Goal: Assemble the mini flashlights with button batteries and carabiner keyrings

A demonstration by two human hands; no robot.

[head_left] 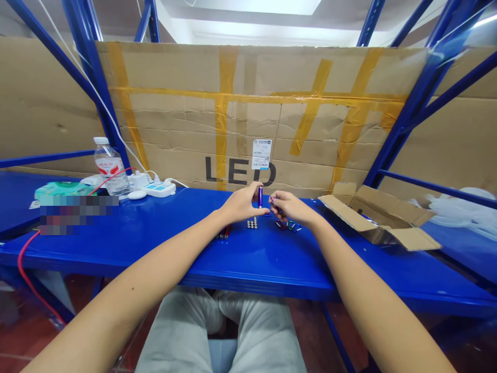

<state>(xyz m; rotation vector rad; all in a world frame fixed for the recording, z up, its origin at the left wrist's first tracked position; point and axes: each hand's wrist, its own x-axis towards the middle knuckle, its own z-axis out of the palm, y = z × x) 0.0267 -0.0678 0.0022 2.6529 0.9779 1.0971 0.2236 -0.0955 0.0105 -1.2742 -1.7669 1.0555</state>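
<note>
My left hand (241,203) pinches a small purple tube (260,197) and holds it upright over the blue shelf (163,243). Right beside it, my right hand (292,207) has its fingers closed on a small part that I cannot make out, close to the tube's lower end. Below the hands lies a cluster of small silver button cells (252,224). Several small coloured caps (287,226) lie under my right hand. A few dark red pieces (224,234) rest by my left wrist.
An open cardboard box (378,220) stands at the right. At the left are a water bottle (111,167), a white power strip (159,187) with a red cable, and a green packet (62,189). A taped cardboard wall marked LED backs the shelf, between blue rack posts.
</note>
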